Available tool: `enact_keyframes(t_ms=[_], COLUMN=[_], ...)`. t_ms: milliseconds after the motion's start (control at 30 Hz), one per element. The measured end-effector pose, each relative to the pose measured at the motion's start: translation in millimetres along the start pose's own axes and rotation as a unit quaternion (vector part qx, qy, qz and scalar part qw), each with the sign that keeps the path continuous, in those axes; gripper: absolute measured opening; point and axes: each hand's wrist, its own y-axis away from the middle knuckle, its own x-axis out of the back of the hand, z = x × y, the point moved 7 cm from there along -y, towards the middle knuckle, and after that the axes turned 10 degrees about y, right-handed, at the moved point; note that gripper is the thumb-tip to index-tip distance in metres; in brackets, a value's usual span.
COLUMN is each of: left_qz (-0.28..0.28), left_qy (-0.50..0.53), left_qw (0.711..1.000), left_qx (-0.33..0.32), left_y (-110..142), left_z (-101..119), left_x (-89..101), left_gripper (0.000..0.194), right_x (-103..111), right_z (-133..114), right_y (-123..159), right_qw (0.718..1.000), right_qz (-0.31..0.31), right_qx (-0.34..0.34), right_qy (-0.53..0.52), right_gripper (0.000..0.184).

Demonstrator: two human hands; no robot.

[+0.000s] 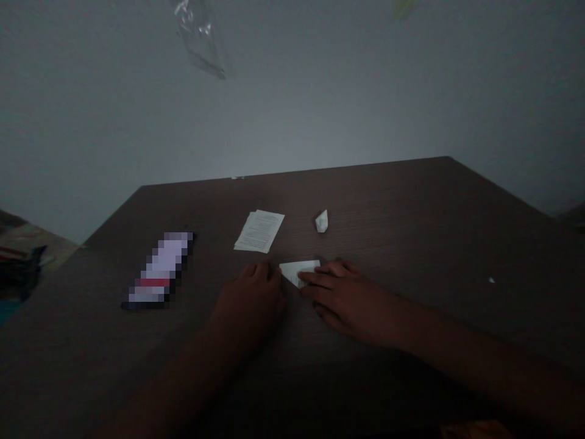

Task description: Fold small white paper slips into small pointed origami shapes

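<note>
A small piece of white folded paper (292,268) with faint print lies on the dark wooden table, between my two hands. My left hand (253,296) is closed, its fingers curled down at the paper's left corner; the thumb tip is hard to make out in the dim light. Across the right part of the paper rests my right hand (347,296), with its fingers stretched out and lying flat. Just beyond the hands are a few printed paper sheets (260,231), loosely stacked, and a small folded paper shape (322,222) that stands up from the tabletop.
A phone (159,268) with a blurred-out screen lies at the left of the table (411,213). A tiny white scrap (492,280) is at the right. Behind the far edge rises a pale wall (320,91), with a clear plastic bag (201,36) against it.
</note>
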Motion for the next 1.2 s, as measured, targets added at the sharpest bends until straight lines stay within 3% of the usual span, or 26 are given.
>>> enact_keyframes(t_ms=[133, 333, 733, 1200], left_qz=[0.031, -0.006, 0.035, 0.092], left_qy=[0.015, 0.007, -0.028, 0.075], left_qw=[0.999, 0.994, 0.998, 0.992], left_qx=[-0.03, -0.105, -0.035, -0.038], left_y=[3.6, 16.0, 6.7, -15.4], left_z=[12.5, 35.1, 12.4, 3.5], left_x=[-0.4, -11.7, 9.4, -1.3], left_gripper=[0.041, 0.037, 0.031, 0.024], right_x=[-0.1, 2.4, 7.3, 7.1], right_z=[3.1, 8.0, 13.5, 17.7], right_y=[0.4, 0.7, -0.4, -2.1], right_qw=[1.0, 0.999, 0.998, 0.997], right_qz=[0.005, 0.006, 0.027, 0.036], right_qx=[0.006, 0.024, 0.023, 0.012], right_qy=[-0.021, -0.034, -0.051, -0.067], right_gripper=[0.043, 0.038, 0.037, 0.031])
